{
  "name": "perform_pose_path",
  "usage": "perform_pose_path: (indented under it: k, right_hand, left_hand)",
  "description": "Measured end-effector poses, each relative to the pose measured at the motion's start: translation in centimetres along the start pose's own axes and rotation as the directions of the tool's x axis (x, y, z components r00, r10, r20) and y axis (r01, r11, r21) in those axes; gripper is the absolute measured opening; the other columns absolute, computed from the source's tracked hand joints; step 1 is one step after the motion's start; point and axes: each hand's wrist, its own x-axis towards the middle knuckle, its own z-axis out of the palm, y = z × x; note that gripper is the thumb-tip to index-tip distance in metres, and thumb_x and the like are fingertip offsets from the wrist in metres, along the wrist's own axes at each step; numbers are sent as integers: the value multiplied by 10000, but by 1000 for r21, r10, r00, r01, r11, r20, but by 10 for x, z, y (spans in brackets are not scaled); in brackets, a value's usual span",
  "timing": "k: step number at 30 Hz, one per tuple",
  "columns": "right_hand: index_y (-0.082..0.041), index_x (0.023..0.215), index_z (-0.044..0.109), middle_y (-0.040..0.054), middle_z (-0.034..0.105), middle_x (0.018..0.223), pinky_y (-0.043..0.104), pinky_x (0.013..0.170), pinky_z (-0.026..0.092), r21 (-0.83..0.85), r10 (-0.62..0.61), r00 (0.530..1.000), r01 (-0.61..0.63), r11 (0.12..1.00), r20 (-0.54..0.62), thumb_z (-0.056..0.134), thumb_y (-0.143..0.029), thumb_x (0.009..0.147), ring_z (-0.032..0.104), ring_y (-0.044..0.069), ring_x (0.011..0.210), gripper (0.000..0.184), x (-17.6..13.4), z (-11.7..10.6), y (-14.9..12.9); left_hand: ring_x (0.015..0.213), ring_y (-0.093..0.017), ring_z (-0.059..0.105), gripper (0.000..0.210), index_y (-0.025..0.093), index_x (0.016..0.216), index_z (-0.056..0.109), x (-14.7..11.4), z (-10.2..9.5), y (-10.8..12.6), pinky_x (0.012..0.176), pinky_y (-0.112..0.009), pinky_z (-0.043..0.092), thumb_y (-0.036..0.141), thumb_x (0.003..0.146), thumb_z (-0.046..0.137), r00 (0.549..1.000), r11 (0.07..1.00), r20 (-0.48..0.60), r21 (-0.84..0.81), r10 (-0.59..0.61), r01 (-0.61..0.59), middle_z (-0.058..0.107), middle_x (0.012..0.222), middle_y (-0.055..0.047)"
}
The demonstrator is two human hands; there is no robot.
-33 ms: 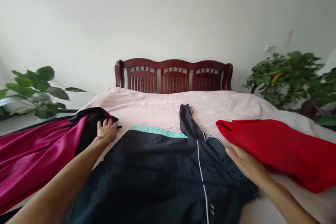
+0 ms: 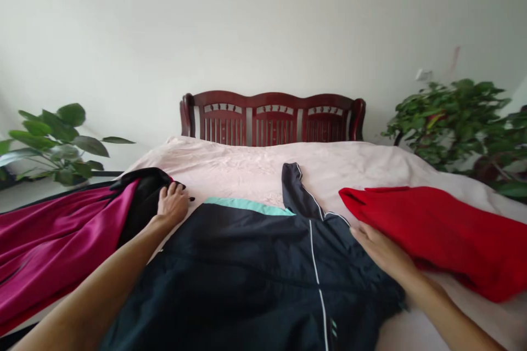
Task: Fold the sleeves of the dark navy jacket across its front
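Note:
A dark navy jacket (image 2: 247,263) with white piping and a mint-green band lies spread on the pale pink bedsheet (image 2: 234,167). One dark sleeve (image 2: 302,194) is folded across and points toward the headboard. My left hand (image 2: 173,203) is open, fingers slightly bent and apart, by the black edge of a magenta and black garment (image 2: 94,214). Along the jacket's right edge lies my right hand (image 2: 376,247), fingers stretched out, between the jacket and a folded red garment (image 2: 436,225). Its fingertips touch the jacket near the white piping.
A dark red wooden headboard (image 2: 272,118) stands against the pale wall at the far end of the bed. Leafy potted plants flank the bed, one on the left (image 2: 61,137) and a bushier one on the right (image 2: 453,120).
My left hand has shifted slightly right, toward the jacket. My right hand has edged a little left along the jacket. The garments look the same.

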Motion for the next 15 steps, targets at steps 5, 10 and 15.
perform_pose_path:
  k: [5,10,15]
  right_hand:
    - [-188,1069,696,161,735,1064,384,799,506,-206,38,995,-19,978,88,441,-560,892,687,317,1020,484,32,13,-26]
    - [-248,1142,663,105,736,1056,322,710,462,-250,-87,995,99,963,57,399,-409,946,690,272,966,366,49,23,-43]
    - [-238,1286,589,142,707,1096,362,751,457,-345,-87,981,22,938,-176,387,-481,975,657,288,955,443,90,6,-64]
  left_hand:
    - [1249,-401,523,575,105,1205,650,-11,23,37,961,-461,439,548,885,471,994,993,94,-105,-48,58,604,1317,-241]
    - [1050,-306,655,424,130,1101,657,-16,25,35,815,-334,485,439,821,580,985,969,151,-215,-90,121,691,1140,-171]
    - [1160,-339,605,456,159,1244,549,-8,5,27,853,-385,468,456,919,435,974,935,77,-274,-213,227,644,1249,-182]
